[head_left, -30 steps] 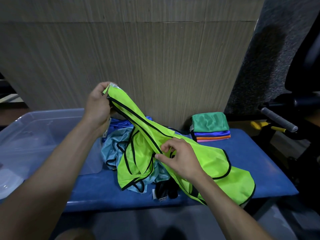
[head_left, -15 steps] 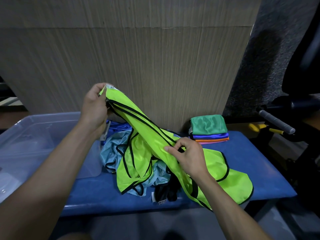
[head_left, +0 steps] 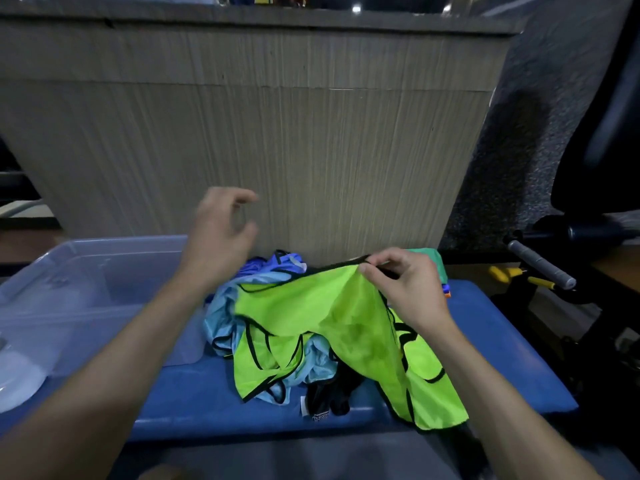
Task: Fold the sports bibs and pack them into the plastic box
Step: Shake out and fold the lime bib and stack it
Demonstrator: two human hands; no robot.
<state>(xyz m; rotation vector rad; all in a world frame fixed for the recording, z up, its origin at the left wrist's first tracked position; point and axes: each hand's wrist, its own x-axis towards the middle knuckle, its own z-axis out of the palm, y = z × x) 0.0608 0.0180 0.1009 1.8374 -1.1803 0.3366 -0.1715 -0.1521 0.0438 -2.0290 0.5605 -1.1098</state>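
A neon green bib (head_left: 322,313) with black trim drapes over a heap of bibs on the blue surface (head_left: 498,355). My right hand (head_left: 405,289) pinches its upper black edge and holds it raised. My left hand (head_left: 221,230) hovers above the heap with fingers spread and nothing in it. Under the green bib lie light blue bibs (head_left: 221,317) and a black one (head_left: 329,396). The clear plastic box (head_left: 90,299) stands at the left, beside the heap. A stack of folded bibs (head_left: 438,268) is mostly hidden behind my right hand.
A tall beige panel (head_left: 277,150) rises right behind the blue surface. At the right stand dark equipment with a grey-grip handle (head_left: 540,268) and a yellow tool (head_left: 502,272). A white object (head_left: 15,379) lies inside the box at the lower left.
My left hand has let go of the green bib and opened in the air. My right hand has moved up to pinch the bib's top edge, and the bib has dropped lower and spread.
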